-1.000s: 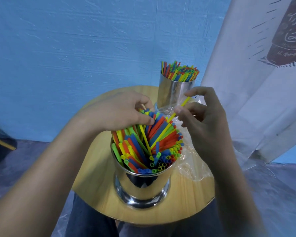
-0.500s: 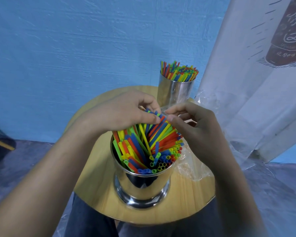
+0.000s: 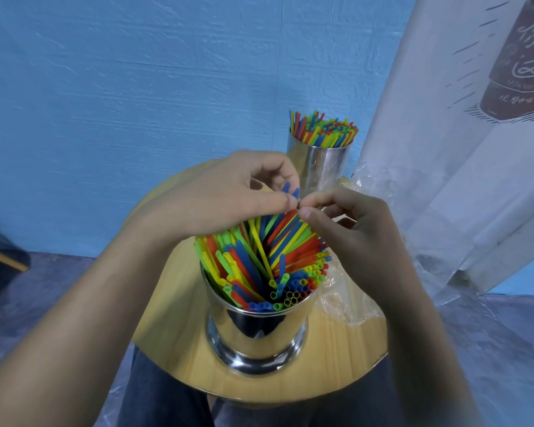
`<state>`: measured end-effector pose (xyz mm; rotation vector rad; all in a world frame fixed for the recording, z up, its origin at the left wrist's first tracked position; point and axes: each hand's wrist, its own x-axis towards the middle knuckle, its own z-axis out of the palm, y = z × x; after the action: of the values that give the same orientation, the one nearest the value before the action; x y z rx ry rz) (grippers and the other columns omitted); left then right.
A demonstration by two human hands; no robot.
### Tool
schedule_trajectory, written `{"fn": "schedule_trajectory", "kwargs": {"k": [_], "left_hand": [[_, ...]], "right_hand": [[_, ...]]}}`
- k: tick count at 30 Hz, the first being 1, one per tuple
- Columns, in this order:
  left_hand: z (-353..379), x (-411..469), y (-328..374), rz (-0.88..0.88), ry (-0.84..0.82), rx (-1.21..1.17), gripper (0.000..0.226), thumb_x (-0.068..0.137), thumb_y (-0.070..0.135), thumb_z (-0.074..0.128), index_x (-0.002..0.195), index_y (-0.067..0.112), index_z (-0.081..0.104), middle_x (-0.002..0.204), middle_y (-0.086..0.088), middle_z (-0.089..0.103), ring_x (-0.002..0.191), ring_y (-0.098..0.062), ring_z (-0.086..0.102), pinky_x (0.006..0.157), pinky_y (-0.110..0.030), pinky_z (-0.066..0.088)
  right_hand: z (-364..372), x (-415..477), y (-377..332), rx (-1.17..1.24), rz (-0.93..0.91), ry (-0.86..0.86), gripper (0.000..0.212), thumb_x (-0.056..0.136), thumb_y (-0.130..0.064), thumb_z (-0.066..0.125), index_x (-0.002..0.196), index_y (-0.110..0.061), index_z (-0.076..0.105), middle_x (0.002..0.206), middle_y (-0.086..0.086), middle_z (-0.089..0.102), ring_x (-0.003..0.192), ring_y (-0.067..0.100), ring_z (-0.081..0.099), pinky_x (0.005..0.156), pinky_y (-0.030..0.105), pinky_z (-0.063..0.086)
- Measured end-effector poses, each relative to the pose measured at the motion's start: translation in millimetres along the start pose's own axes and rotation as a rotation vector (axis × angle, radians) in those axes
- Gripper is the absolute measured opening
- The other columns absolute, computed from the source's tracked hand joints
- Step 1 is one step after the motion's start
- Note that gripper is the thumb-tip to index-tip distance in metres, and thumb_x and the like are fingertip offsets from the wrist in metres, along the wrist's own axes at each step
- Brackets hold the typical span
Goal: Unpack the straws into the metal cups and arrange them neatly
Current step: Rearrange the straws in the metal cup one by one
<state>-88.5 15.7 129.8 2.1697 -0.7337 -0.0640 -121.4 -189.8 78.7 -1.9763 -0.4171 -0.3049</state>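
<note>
Fingers (image 3: 278, 200) of the left hand (image 3: 225, 192) curl and pinch two blue straws (image 3: 287, 188) by their tips. Touching them, the right hand (image 3: 355, 229) pinches the tops of the leaning straws (image 3: 259, 260) with thumb and forefinger. These fill the near cup (image 3: 256, 328) by the table's (image 3: 173, 334) front edge. A second cup (image 3: 318, 167), also full, stands at the back edge, and a clear wrapper (image 3: 342, 297) lies at the right edge.

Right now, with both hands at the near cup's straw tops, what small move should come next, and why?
Probably draw the leaning straws upright with the left hand and right hand: in the near cup they cross and splay, two blue tips stick up, while the far cup holds its own evenly.
</note>
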Motion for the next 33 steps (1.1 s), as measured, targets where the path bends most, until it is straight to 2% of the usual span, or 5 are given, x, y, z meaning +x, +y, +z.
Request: {"fn": "schedule_trajectory", "kwargs": {"k": [4, 9, 23, 30, 33], "left_hand": [[-0.9, 0.8, 0.3, 0.036, 0.080, -0.083, 0.010, 0.088, 0.029, 0.073, 0.092, 0.021, 0.067, 0.094, -0.015, 0.062, 0.079, -0.032, 0.064, 0.080, -0.042, 0.053], [-2.7, -1.0, 2.6, 0.037, 0.158, -0.188, 0.006, 0.090, 0.015, 0.077, 0.094, 0.014, 0.073, 0.091, -0.024, 0.067, 0.079, -0.015, 0.064, 0.079, -0.031, 0.054], [3.2, -7.2, 19.2, 0.191, 0.295, -0.393, 0.011, 0.087, 0.004, 0.074, 0.091, 0.014, 0.071, 0.075, 0.003, 0.072, 0.070, -0.011, 0.068, 0.071, -0.024, 0.056], [1.4, -11.3, 24.2, 0.206, 0.237, -0.415, 0.019, 0.085, 0.010, 0.074, 0.103, 0.015, 0.072, 0.089, -0.013, 0.076, 0.080, -0.023, 0.073, 0.076, -0.029, 0.059], [0.6, -13.0, 25.5, 0.199, 0.209, -0.391, 0.014, 0.081, 0.016, 0.073, 0.095, 0.018, 0.075, 0.092, -0.006, 0.079, 0.082, -0.011, 0.075, 0.077, -0.022, 0.058]], "right_hand": [[0.0, -0.3, -1.8, -0.015, -0.015, -0.010, 0.020, 0.100, -0.024, 0.067, 0.089, -0.040, 0.071, 0.088, -0.019, 0.071, 0.087, 0.014, 0.068, 0.067, 0.026, 0.058], [1.0, 0.5, -2.1, -0.015, -0.008, 0.014, 0.010, 0.096, -0.034, 0.066, 0.094, -0.033, 0.076, 0.088, -0.019, 0.071, 0.087, 0.012, 0.067, 0.067, 0.020, 0.055], [15.4, 4.0, -15.4, -0.106, -0.174, 0.016, 0.015, 0.091, -0.044, 0.070, 0.081, -0.052, 0.062, 0.085, -0.018, 0.061, 0.084, 0.004, 0.058, 0.069, 0.018, 0.038], [16.6, 2.7, -18.6, -0.160, -0.236, 0.060, 0.018, 0.092, -0.050, 0.060, 0.077, -0.057, 0.053, 0.078, -0.033, 0.055, 0.081, -0.004, 0.053, 0.068, 0.019, 0.035], [15.6, 2.5, -18.7, -0.156, -0.254, 0.088, 0.008, 0.093, -0.050, 0.059, 0.086, -0.047, 0.061, 0.076, -0.035, 0.055, 0.080, -0.006, 0.053, 0.067, 0.019, 0.034]]}}
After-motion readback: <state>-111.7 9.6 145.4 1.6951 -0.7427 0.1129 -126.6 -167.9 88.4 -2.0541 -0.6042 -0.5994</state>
